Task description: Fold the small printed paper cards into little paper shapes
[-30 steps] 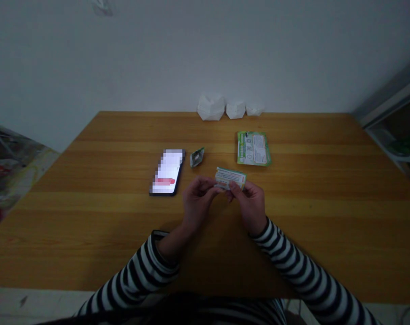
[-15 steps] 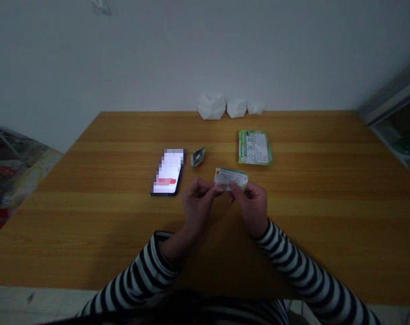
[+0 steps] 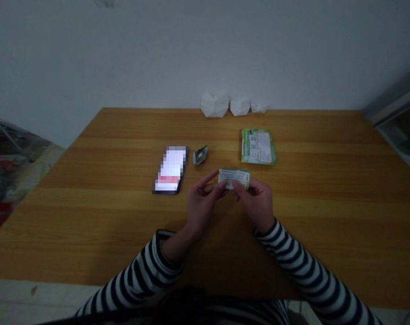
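Observation:
A small folded packet point(image 3: 234, 176), white with printed text and green edges, is held up over the table between both hands. My left hand point(image 3: 203, 201) is closed on its left end, thumb on the near face and forefinger stretched along the top corner. On the other end, my right hand point(image 3: 258, 202) pinches it with the thumb across the lower edge. The fingers behind the packet are mostly hidden. Beyond it lies a flat green and white printed packet point(image 3: 258, 146). A small folded wrapper point(image 3: 200, 155), dark and silvery inside, stands near the left hand.
A phone point(image 3: 171, 169) with a lit, blurred screen lies left of the wrapper. Three white folded paper pieces, the largest a paper shape point(image 3: 214, 104) on the left, stand along the wall at the wooden table's point(image 3: 123, 216) back edge. Shelving point(image 3: 404, 135) is at the right.
The packet's printed face looks different, with a red mark now at its right end instead of its left. My left thumb has moved onto its face. The view has shifted slightly.

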`<state>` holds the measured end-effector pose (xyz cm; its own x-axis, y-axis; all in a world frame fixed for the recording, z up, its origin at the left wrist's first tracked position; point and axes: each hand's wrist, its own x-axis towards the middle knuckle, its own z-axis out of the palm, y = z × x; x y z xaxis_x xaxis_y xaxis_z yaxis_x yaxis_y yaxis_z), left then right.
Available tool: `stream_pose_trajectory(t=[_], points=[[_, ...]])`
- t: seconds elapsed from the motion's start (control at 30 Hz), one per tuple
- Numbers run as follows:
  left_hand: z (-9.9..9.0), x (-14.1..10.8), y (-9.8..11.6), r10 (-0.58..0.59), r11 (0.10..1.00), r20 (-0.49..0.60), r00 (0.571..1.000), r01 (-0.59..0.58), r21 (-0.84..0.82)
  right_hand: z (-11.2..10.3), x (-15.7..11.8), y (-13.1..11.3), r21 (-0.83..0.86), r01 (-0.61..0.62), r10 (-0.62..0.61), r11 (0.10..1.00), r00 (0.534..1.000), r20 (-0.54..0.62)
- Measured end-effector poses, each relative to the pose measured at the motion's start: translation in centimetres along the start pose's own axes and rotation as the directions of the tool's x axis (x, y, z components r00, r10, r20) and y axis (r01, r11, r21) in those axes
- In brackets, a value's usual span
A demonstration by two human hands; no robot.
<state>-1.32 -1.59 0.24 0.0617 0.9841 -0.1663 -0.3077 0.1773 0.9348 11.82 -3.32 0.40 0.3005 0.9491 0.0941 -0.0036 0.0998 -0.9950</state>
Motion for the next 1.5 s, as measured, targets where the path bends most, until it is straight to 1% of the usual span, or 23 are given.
stream_pose_trajectory(t=[0.2, 0.47, 0.57, 0.8, 0.93, 1.13, 1.27, 1.4, 1.5], points=[[-0.3, 0.2, -0.2, -0.017, 1.000, 0.063, 0.998, 0.016, 0.012, -0.3, 0.2, 0.2, -0.010, -0.010, 0.010, 1.000, 0.999, 0.040], [-0.1, 0.2, 0.3, -0.017, 0.999, 0.068, 0.998, 0.014, 0.042, -0.4, 0.2, 0.2, -0.059, -0.014, 0.017, 0.998, 0.998, 0.061], [-0.1, 0.2, 0.4, -0.027, 0.999, 0.074, 0.997, 0.024, 0.040, -0.4, 0.3, 0.1, -0.053, -0.018, 0.021, 0.998, 0.997, 0.070], [-0.2, 0.4, 0.3, -0.036, 0.999, 0.135, 0.990, 0.033, 0.021, -0.7, 0.5, 0.4, -0.080, 0.049, -0.041, 0.996, 0.994, 0.106], [-0.1, 0.3, 0.4, -0.040, 0.999, 0.133, 0.990, 0.038, 0.022, -0.7, 0.5, 0.5, -0.096, 0.035, -0.023, 0.995, 0.993, 0.115], [0.1, 0.1, 0.7, -0.041, 0.997, 0.081, 0.996, 0.035, 0.065, -0.2, 0.0, 0.3, -0.085, 0.019, -0.011, 0.996, 0.996, 0.089], [0.1, 0.1, 0.7, -0.019, 0.997, 0.056, 0.998, 0.015, 0.074, 0.1, -0.2, 0.1, -0.057, 0.018, -0.014, 0.998, 0.997, 0.070], [0.1, 0.2, 0.6, -0.012, 0.997, 0.077, 0.997, 0.006, 0.078, 0.2, -0.2, 0.1, -0.025, 0.010, -0.009, 1.000, 0.997, 0.073], [-0.1, 0.3, 0.7, 0.015, 0.995, 0.089, 0.996, -0.023, 0.094, 0.1, 0.0, 0.3, 0.009, -0.009, 0.008, 1.000, 0.996, 0.087]])
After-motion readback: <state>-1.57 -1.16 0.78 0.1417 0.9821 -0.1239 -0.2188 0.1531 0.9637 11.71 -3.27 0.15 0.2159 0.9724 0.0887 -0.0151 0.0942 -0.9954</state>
